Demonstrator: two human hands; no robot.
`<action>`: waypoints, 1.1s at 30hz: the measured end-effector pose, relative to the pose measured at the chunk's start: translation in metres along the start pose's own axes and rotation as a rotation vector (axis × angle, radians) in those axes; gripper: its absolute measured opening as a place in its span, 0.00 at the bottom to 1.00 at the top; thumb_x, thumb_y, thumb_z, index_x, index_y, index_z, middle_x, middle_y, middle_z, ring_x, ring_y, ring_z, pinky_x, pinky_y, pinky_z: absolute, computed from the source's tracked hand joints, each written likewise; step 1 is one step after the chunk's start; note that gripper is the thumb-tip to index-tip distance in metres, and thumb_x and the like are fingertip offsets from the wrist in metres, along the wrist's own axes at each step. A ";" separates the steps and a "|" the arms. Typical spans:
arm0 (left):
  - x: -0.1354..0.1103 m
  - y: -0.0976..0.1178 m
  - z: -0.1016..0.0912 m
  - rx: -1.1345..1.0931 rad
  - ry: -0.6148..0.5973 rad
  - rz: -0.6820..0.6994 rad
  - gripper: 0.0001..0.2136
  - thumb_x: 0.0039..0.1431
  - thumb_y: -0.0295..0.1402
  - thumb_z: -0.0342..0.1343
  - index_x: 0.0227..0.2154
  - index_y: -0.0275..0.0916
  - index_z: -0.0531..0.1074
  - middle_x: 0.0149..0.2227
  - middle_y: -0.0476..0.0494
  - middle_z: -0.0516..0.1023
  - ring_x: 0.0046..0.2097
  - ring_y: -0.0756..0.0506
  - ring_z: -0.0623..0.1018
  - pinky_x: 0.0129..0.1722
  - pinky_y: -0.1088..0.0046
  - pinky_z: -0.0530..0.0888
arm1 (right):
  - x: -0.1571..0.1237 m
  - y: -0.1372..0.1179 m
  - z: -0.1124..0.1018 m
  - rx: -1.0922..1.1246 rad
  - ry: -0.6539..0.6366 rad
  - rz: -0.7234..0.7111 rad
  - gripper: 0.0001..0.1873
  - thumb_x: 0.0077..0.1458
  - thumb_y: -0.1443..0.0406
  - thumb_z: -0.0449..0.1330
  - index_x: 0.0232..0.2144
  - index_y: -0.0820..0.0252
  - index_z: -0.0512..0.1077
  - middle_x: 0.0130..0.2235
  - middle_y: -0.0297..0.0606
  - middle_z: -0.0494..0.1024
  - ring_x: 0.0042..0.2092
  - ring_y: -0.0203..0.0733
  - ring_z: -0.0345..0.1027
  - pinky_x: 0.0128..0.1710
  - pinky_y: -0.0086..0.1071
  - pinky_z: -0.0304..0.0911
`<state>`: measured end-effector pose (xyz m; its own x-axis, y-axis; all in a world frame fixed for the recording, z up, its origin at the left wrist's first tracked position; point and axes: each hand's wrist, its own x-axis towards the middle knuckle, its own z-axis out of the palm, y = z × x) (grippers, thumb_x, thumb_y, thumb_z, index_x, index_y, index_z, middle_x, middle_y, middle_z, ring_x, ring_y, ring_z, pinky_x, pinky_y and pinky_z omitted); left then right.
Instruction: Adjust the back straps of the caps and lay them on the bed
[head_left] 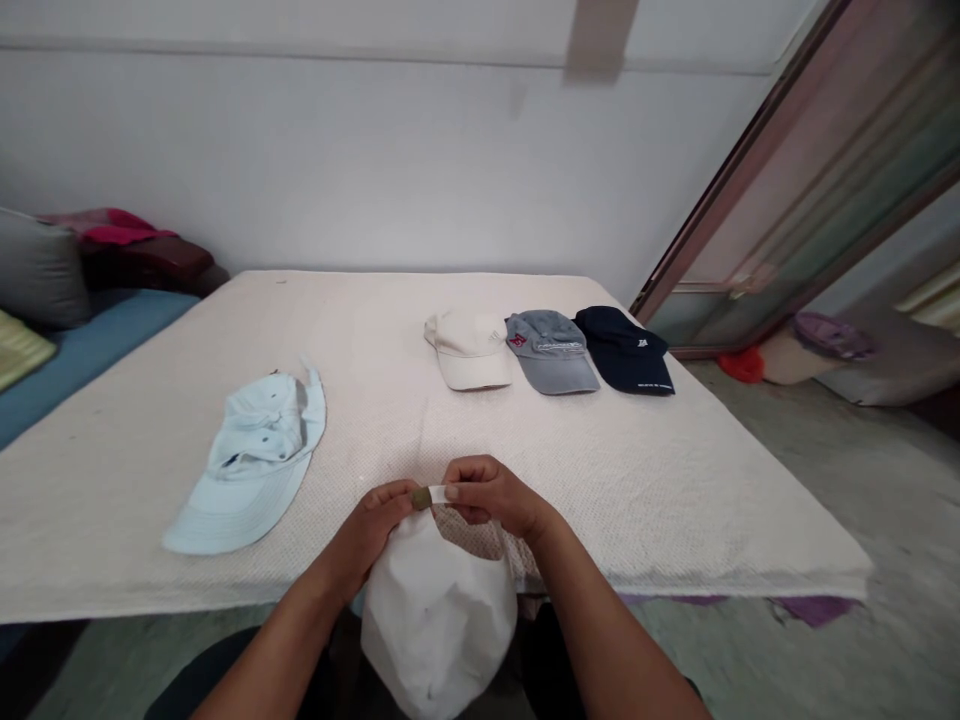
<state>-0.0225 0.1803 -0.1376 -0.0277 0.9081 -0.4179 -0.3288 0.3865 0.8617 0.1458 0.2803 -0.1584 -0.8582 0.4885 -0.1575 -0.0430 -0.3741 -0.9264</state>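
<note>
A white cap [442,620] hangs at the table's front edge, its back opening toward the table. My left hand [379,525] is closed on the cap beside the brass-coloured buckle [421,498] of its back strap. With thumb and fingers my right hand [499,497] pinches the white strap [439,494] just right of that buckle. To the left lies a light blue cap [255,450], its brim toward me and its strap loose. Farther back, a cream cap [469,350], a grey cap [551,350] and a navy cap [624,350] sit in a row.
A white textured cover [360,330] spreads over the table. Left of it are a grey cushion [41,270] and a blue seat [127,320]. The wall [337,170] stands behind. At right are a framed glass door [795,170] and bags [817,345] on the floor.
</note>
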 end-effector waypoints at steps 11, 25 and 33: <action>0.000 0.000 -0.001 -0.024 -0.027 -0.014 0.09 0.50 0.35 0.61 0.21 0.36 0.69 0.20 0.53 0.68 0.22 0.53 0.64 0.23 0.78 0.61 | 0.001 0.004 0.001 0.031 -0.027 0.017 0.09 0.50 0.63 0.63 0.26 0.63 0.69 0.19 0.26 0.62 0.19 0.27 0.51 0.19 0.24 0.44; 0.000 -0.005 -0.001 -0.015 -0.105 -0.088 0.10 0.50 0.34 0.62 0.33 0.35 0.77 0.26 0.44 0.79 0.26 0.49 0.72 0.27 0.76 0.65 | 0.005 0.003 0.010 0.194 -0.132 0.034 0.17 0.45 0.63 0.68 0.38 0.60 0.71 0.23 0.25 0.64 0.20 0.25 0.51 0.18 0.24 0.42; 0.000 -0.004 0.001 0.029 -0.084 -0.041 0.07 0.48 0.31 0.61 0.32 0.37 0.73 0.26 0.49 0.76 0.26 0.50 0.72 0.27 0.76 0.64 | 0.005 0.008 0.005 0.115 -0.078 0.036 0.12 0.47 0.63 0.67 0.33 0.62 0.71 0.23 0.27 0.65 0.20 0.26 0.53 0.18 0.23 0.45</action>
<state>-0.0205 0.1784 -0.1411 0.0646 0.9012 -0.4285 -0.3003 0.4271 0.8529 0.1385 0.2754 -0.1652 -0.8974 0.4117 -0.1588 -0.0655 -0.4803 -0.8747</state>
